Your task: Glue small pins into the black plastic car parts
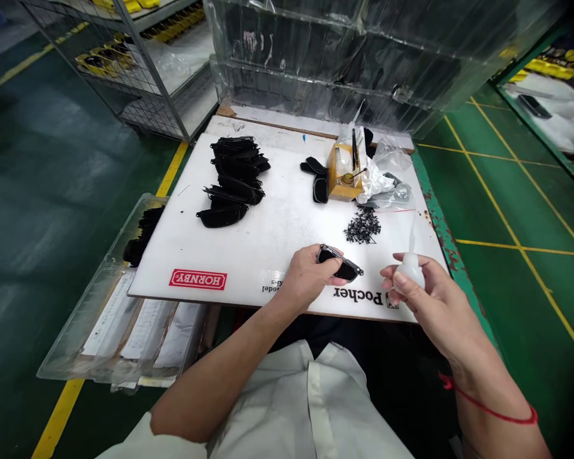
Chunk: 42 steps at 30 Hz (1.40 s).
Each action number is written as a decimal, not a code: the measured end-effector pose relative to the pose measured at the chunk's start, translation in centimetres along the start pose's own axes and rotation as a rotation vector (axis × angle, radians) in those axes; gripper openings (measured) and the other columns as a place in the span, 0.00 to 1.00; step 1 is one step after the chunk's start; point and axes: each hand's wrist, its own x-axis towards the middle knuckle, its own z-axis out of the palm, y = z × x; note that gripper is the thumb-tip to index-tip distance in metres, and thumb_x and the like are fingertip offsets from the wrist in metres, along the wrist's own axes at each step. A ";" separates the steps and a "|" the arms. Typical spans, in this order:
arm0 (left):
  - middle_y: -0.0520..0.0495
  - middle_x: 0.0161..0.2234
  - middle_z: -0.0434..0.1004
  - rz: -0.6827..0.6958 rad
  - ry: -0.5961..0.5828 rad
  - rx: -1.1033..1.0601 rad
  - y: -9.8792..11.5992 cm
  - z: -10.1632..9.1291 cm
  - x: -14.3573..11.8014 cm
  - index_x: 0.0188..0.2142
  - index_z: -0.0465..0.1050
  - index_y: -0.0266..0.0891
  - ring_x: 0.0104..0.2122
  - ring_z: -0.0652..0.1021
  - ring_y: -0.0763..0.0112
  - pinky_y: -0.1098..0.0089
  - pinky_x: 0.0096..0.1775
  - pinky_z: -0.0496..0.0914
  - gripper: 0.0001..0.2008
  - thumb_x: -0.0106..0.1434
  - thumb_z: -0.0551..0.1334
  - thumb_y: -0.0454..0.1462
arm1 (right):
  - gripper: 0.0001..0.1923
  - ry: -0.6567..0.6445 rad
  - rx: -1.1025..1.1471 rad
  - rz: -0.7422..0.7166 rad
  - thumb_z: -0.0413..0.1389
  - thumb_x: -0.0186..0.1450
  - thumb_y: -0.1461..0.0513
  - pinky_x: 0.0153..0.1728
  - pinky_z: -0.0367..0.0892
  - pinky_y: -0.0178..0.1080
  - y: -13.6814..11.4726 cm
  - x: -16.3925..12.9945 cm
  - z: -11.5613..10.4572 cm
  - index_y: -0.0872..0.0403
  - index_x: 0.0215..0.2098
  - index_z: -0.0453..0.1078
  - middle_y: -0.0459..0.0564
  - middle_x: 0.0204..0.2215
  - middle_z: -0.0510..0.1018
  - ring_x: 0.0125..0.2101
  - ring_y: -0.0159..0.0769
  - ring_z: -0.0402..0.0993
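Note:
My left hand (pixel 310 271) grips a black curved plastic part (pixel 345 268) above the front of the white board (pixel 268 236). To its right, my right hand (pixel 425 287) is closed around a small white squeeze bottle (pixel 410 271) whose thin nozzle points up. The bottle and the black part are apart. Beyond my hands lies a heap of tiny black pieces (pixel 362 225). A few similar black parts (pixel 319 185) rest beside a yellow box (pixel 344 169) that holds slim tools. Overlapping rows of black parts (pixel 234 182) lie at the left of the board.
Crumpled clear plastic bags (pixel 392 182) lie right of the box. A clear plastic tray (pixel 100 319) with papers sits lower at the left. Plastic-wrapped dark stacked crates (pixel 344 70) stand behind the board, and a wire-sided rack (pixel 157 70) stands back left.

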 end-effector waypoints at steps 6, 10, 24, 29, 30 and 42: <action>0.45 0.34 0.75 -0.003 -0.017 0.013 0.1 0.0 0.2 0.33 0.74 0.33 0.35 0.79 0.67 0.67 0.35 0.78 0.05 0.57 0.62 0.33 | 0.18 0.043 -0.152 -0.049 0.54 0.63 0.51 0.24 0.67 0.37 -0.2 -2.6 0.0 0.48 0.49 0.68 0.44 0.24 0.75 0.19 0.30 0.67; 0.45 0.34 0.75 -0.026 -0.023 0.002 0.2 -0.1 0.2 0.33 0.74 0.32 0.35 0.79 0.68 0.68 0.35 0.78 0.05 0.56 0.62 0.33 | 0.18 0.335 -0.346 -0.143 0.60 0.58 0.50 0.22 0.62 0.38 -1.0 -3.8 0.8 0.47 0.44 0.70 0.44 0.24 0.73 0.19 0.32 0.67; 0.43 0.34 0.77 -0.014 -0.026 0.062 -1.1 -0.5 1.0 0.33 0.74 0.34 0.32 0.80 0.66 0.67 0.33 0.78 0.05 0.57 0.62 0.34 | 0.08 0.581 -0.621 -0.634 0.55 0.63 0.56 0.19 0.57 0.36 -0.1 -3.7 2.0 0.52 0.37 0.71 0.47 0.29 0.77 0.21 0.31 0.68; 0.42 0.35 0.77 0.014 -0.041 0.076 -1.4 -0.6 1.1 0.34 0.75 0.34 0.33 0.80 0.64 0.68 0.32 0.77 0.06 0.57 0.62 0.34 | 0.09 0.613 -0.641 -0.701 0.57 0.62 0.57 0.25 0.63 0.34 0.6 -3.1 2.2 0.54 0.37 0.72 0.45 0.31 0.77 0.27 0.31 0.72; 0.42 0.35 0.77 0.016 -0.041 0.077 -1.4 -0.6 1.1 0.34 0.75 0.34 0.33 0.80 0.64 0.68 0.31 0.77 0.06 0.57 0.62 0.35 | 0.09 0.606 -0.637 -0.706 0.57 0.62 0.57 0.26 0.64 0.33 0.7 -3.1 2.3 0.55 0.37 0.71 0.46 0.31 0.77 0.28 0.31 0.72; 0.44 0.34 0.77 0.010 -0.042 0.080 -1.2 -0.7 1.0 0.33 0.75 0.35 0.33 0.80 0.64 0.69 0.32 0.77 0.05 0.57 0.62 0.34 | 0.09 0.583 -0.632 -0.708 0.58 0.61 0.59 0.24 0.63 0.33 0.8 -2.9 2.5 0.55 0.38 0.71 0.46 0.31 0.77 0.25 0.29 0.70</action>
